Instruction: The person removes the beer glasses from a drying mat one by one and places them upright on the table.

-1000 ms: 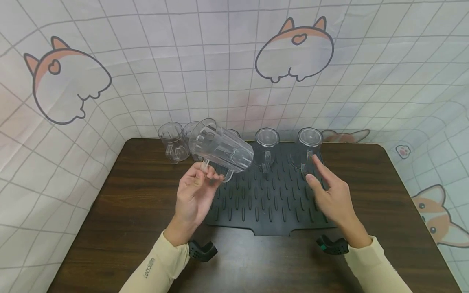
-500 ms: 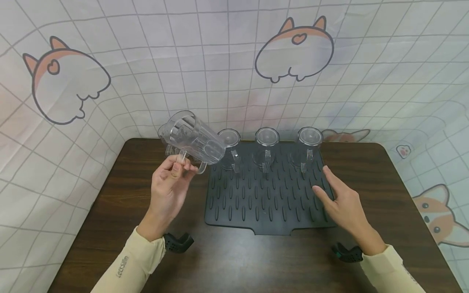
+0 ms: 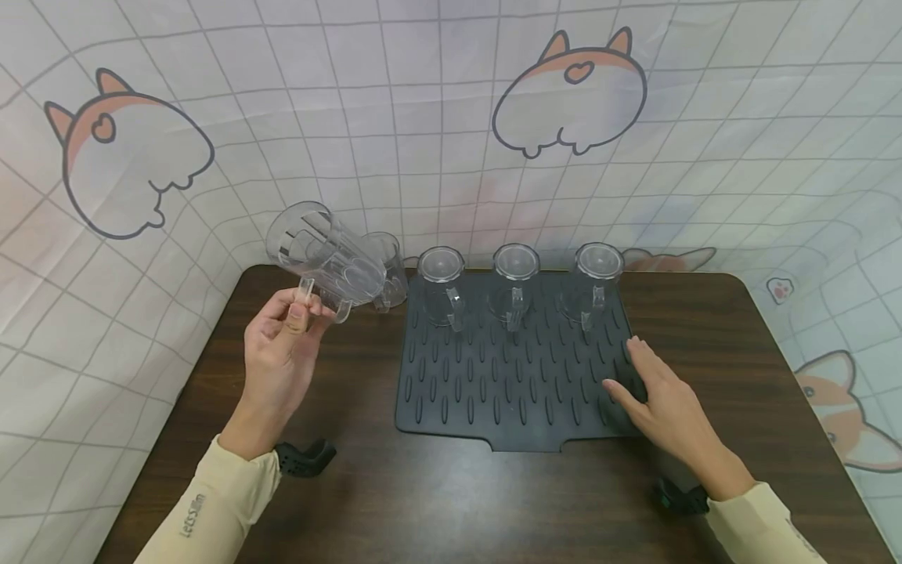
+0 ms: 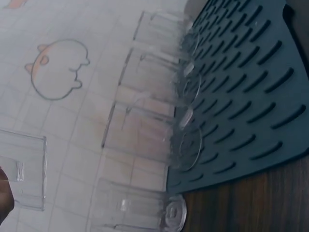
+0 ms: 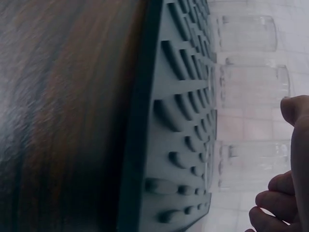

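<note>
My left hand point(image 3: 285, 341) pinches the handle of a clear glass mug point(image 3: 331, 254) and holds it tilted above the table's left side, its mouth toward the upper left. Another clear mug point(image 3: 390, 270) stands on the wood just behind it; the held mug covers the area further left. Upside down along the back of a dark ribbed drying mat point(image 3: 493, 384) stand a left mug point(image 3: 441, 286), a middle mug point(image 3: 517, 286) and a right mug point(image 3: 595, 282), handles toward me. My right hand point(image 3: 669, 399), empty with fingers extended, hovers by the mat's right edge.
A dark wooden table point(image 3: 493, 509) carries the mat and mugs. A white gridded cloth point(image 3: 437, 141) with cartoon animals hangs close behind the mugs and along both sides. Each wrist wears a small black device, such as the left one point(image 3: 305, 458).
My left hand has carried the mug leftward, away from the mat, uncovering the left upside-down mug. My right hand has drawn back from the right mug, down and to the right.
</note>
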`<act>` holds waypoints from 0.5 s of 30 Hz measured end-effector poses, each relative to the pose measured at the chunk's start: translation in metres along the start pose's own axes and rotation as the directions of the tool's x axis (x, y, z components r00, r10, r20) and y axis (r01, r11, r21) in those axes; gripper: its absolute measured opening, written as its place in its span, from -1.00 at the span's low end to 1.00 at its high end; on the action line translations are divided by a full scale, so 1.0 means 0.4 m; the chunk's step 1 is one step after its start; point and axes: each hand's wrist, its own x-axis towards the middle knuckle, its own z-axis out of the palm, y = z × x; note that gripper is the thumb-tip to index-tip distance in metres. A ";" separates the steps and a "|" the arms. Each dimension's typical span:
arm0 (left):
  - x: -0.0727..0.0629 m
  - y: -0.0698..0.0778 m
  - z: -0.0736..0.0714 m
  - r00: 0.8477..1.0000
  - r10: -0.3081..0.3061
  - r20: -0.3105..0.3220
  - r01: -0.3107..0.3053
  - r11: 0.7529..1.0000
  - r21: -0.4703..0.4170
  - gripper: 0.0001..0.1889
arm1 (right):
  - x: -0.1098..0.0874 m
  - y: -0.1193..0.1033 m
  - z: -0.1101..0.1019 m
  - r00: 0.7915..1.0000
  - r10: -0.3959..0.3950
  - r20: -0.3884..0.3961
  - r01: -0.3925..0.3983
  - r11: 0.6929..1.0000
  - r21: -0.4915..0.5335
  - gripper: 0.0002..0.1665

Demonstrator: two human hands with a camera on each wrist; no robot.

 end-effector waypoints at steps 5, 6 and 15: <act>0.010 0.014 -0.018 0.997 0.049 -0.055 -0.049 0.999 -0.001 -0.92 | -0.003 0.011 0.007 0.999 0.012 0.038 -0.011 1.000 -0.023 0.04; 0.012 0.016 -0.022 0.996 0.058 -0.060 -0.059 0.998 -0.005 -0.92 | -0.004 0.013 0.008 0.999 0.015 0.043 -0.014 1.000 -0.028 0.05; 0.032 0.037 -0.073 0.986 0.100 -0.132 -0.097 0.995 0.030 -0.93 | -0.008 0.029 0.023 0.996 0.013 0.083 -0.007 0.998 -0.069 0.11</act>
